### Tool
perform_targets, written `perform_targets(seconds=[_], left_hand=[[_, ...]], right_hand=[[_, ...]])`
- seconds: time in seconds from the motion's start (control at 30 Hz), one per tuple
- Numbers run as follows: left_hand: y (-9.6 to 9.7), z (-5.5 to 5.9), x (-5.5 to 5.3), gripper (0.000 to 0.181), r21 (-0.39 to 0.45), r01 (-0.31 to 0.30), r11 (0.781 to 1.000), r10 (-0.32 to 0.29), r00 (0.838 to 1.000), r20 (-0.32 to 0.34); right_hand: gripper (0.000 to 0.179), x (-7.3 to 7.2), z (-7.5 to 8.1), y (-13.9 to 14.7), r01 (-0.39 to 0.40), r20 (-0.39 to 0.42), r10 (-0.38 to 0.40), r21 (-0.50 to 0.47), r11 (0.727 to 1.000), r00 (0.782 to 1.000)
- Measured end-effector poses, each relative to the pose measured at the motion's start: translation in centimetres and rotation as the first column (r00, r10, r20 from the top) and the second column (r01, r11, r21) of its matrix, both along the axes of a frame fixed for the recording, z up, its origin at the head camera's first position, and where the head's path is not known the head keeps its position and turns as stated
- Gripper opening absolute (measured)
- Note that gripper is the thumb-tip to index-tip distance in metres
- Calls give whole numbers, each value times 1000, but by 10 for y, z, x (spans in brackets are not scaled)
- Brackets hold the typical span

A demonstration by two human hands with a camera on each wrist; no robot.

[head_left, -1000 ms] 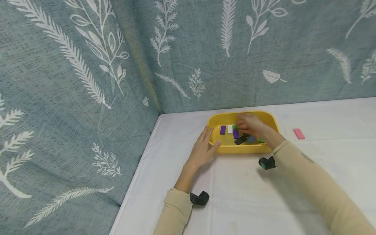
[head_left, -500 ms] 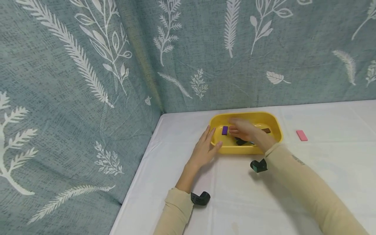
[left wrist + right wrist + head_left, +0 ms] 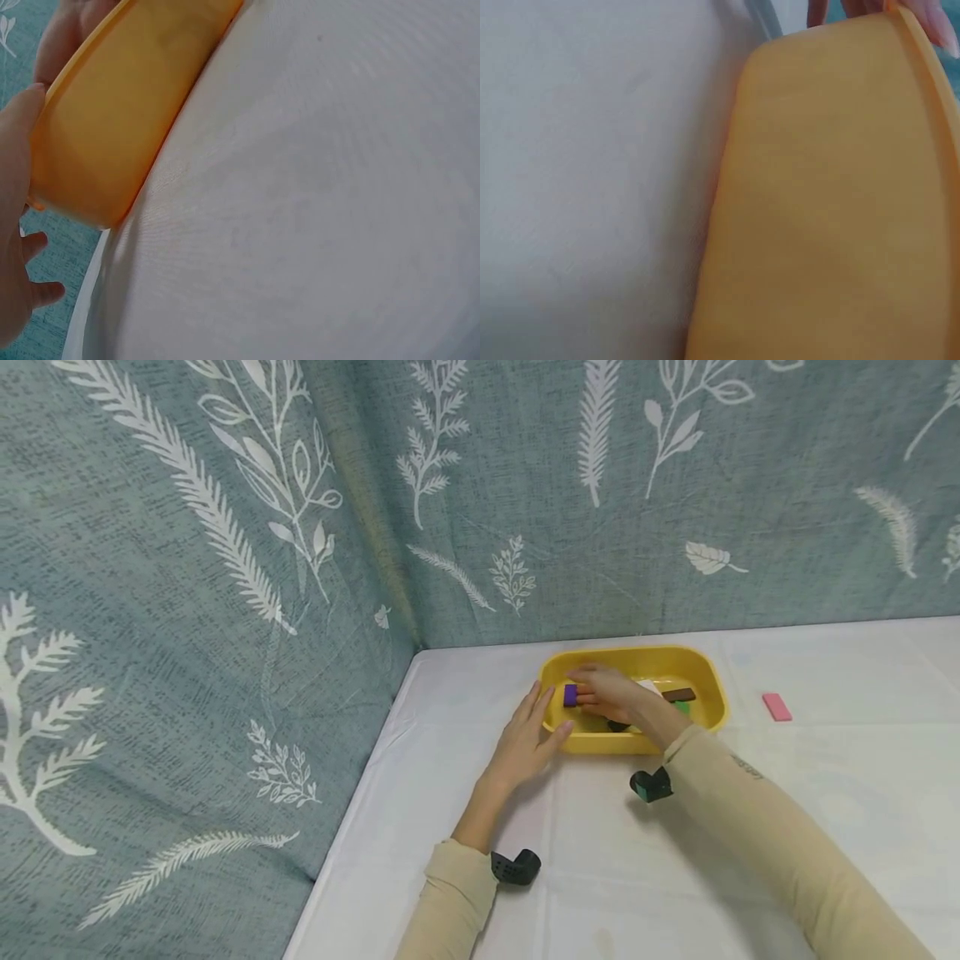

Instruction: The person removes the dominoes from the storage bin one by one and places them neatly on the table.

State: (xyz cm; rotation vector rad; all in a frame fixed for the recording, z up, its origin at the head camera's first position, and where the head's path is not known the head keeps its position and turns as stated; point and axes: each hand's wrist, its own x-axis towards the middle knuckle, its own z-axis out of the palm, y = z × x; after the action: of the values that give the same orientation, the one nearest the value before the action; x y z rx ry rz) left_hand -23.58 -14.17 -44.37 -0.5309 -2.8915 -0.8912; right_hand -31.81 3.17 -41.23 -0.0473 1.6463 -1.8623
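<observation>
A yellow plastic tray (image 3: 600,744) stands on the white cloth near the back curtain. Inside it lie small flat blocks: a purple block (image 3: 571,696), a brown block (image 3: 679,695), a white block (image 3: 649,687), a green block (image 3: 681,707) and a black one (image 3: 617,726). My right hand (image 3: 611,692) reaches in over the front wall, its fingers extended beside the purple block and hiding part of the contents. At the tray's left end my left hand (image 3: 522,743) rests against the rim, fingers extended and thumb at the front corner. Both wrist views mostly show the tray's outer wall (image 3: 127,112).
A pink block (image 3: 777,707) lies on the cloth right of the tray. Black wrist mounts (image 3: 516,867) jut from both sleeves. A patterned green curtain (image 3: 480,510) hangs behind and along the left side of the table.
My right hand has swept left inside the tray; the blocks have shifted, uncovering brown, white and green ones at the right. My left hand has stayed at the left end.
</observation>
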Motion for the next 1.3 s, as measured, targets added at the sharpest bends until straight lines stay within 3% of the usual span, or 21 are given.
perform_targets(seconds=[0.2,0.83,1.07,1.3], left_hand=[[0,-1,0,76,3,0,1000,0,1000,6],[3,-1,0,73,-15,14,1000,-14,1000,-14],[2,-1,-1,73,-7,14,1000,-14,1000,-16],[-2,0,0,80,-1,17,1000,-17,1000,-7]], right_hand=[[70,3,-1,-9,13,-14,-13,34,999,1000],[66,9,-6,-20,29,64,-25,-58,998,998],[66,8,-9,-24,38,75,-40,32,999,996],[67,8,-9,-27,12,72,-15,44,999,997]])
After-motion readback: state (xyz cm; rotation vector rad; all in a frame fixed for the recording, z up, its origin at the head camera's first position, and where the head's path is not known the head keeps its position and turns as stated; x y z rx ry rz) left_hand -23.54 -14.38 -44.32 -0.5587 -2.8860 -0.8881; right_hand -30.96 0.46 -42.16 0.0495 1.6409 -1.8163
